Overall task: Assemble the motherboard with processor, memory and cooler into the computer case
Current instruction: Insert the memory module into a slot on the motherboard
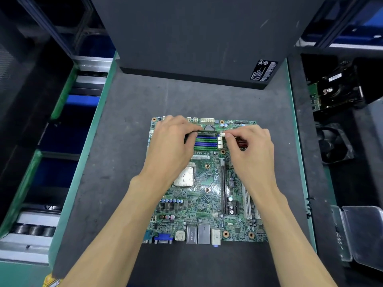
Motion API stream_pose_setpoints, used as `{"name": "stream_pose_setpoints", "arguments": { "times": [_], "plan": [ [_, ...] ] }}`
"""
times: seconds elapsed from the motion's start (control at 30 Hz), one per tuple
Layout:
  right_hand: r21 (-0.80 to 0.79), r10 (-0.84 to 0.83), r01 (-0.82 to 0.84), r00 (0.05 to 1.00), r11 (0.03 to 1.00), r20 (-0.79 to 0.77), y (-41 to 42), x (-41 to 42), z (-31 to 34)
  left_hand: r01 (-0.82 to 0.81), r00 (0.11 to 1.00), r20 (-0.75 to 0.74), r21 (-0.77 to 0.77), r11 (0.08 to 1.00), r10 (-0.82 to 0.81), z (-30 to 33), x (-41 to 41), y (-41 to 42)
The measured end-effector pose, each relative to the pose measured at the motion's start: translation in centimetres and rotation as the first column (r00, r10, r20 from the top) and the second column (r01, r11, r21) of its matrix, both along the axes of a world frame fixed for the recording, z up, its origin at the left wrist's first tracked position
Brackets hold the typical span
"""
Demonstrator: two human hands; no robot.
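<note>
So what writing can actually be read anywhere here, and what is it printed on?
"A75M": white print on the green circuit board, just below the memory slots; the rest of that line is blurred.
Black sticker on the computer case: too small to read.
White label on the board: unreadable.

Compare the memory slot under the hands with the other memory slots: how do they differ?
The far slot holds a memory stick; the nearer slots stand bare, showing blue and green. The left hand and right hand meet at the far slot's ends; no fingers press the nearer slots. All lie parallel on the motherboard.
</note>
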State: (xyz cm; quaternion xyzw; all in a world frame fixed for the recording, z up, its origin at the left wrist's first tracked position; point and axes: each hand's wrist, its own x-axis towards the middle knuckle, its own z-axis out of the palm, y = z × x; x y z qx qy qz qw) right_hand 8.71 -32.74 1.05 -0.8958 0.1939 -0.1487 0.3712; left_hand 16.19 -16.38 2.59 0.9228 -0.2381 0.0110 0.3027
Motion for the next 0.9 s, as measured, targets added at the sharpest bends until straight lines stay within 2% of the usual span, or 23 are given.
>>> {"name": "stream_pose_setpoints", "arguments": {
  "times": [0.2,0.37,0.47,0.53,0.6,0.63,0.7,0.77,0.9],
  "plan": [
    [0.034,-0.008,0.01,0.998,0.999,-0.054,0.1,0.4,0.4,0.004,0.999,0.049,-0.004,1.0,-0.004,-0.5,0.0,0.2],
    [0.046,-0.006,0.009,0.997,0.999,-0.079,0.1,0.8,0.5,-0.01,0.995,0.104,0.06,0.998,0.004,-0.3,-0.1,0.5],
    [0.042,-0.019,0.023,0.996,0.999,-0.09,0.2,0.9,0.6,0.007,0.997,0.074,0.056,0.998,-0.011,-0.1,-0.5,0.9],
    [0.04,-0.027,0.032,0.994,0.999,-0.102,0.3,1.1,0.7,-0.139,0.99,-0.003,-0.092,0.986,0.139,0.2,-0.6,1.9],
    [0.053,-0.039,0.044,0.994,0.998,-0.107,0.3,1.2,0.9,-0.371,0.927,-0.15,-0.253,0.893,0.343,0.4,-0.4,3.5],
    [0.058,-0.046,0.052,0.993,0.997,-0.112,0.4,1.3,1.0,-0.473,0.877,-0.238,-0.284,0.834,0.417,0.5,-0.2,4.3],
    [0.07,-0.075,0.086,0.986,0.994,-0.148,0.5,1.4,1.4,-0.593,0.782,-0.393,-0.229,0.772,0.484,0.2,0.3,5.4],
    [0.096,-0.098,0.119,0.976,0.988,-0.196,0.5,1.5,1.8,-0.625,0.72,-0.487,-0.146,0.767,0.494,-0.3,0.7,6.0],
    [0.126,-0.102,0.145,0.949,0.981,-0.297,0.2,1.8,2.4,-0.647,0.677,-0.56,-0.145,0.748,0.477,-0.2,1.3,6.6]
  ]
}}
